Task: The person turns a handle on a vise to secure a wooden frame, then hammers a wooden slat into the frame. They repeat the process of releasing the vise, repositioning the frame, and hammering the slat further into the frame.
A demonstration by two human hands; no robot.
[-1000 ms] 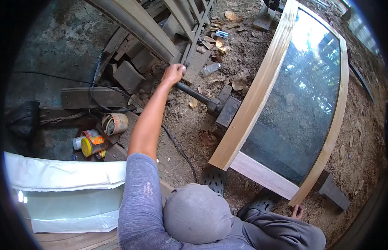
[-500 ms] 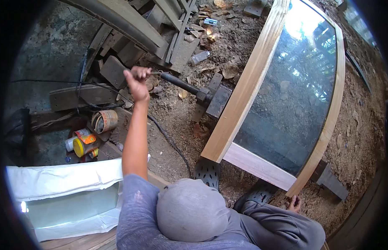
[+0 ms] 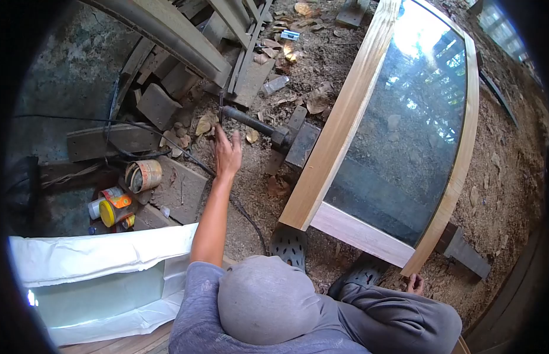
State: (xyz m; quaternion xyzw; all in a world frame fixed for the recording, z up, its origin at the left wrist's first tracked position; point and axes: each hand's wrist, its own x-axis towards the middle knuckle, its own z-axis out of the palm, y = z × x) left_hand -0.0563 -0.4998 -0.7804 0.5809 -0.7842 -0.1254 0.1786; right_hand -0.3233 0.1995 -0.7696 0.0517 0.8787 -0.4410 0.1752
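A wooden frame (image 3: 349,133) with a curved right side surrounds a glass pane (image 3: 398,144). It rests between the ends of a long metal clamp (image 3: 301,146), whose screw (image 3: 250,120) points left and carries a thin crossbar handle (image 3: 221,106). My left hand (image 3: 228,154) is open, fingers stretched out right by the lower end of that handle. At the frame's bottom right corner, the curled fingers of my right hand (image 3: 415,284) pinch the wood. Beyond them, the clamp's other end (image 3: 466,255) sticks out from under the frame.
Scrap wood (image 3: 159,106) and a black cable (image 3: 242,203) lie to the left. Tins and a yellow-lidded jar (image 3: 108,213) stand near a white-wrapped glass sheet (image 3: 97,292). Leaves and a plastic bottle (image 3: 275,85) litter the sawdust-covered ground. A grey cap (image 3: 268,298) fills the lower middle.
My left hand has moved right and down, its fingers opening off the clamp handle. The handle has turned from lying sideways to standing upright in view. My right hand stays at the corner.
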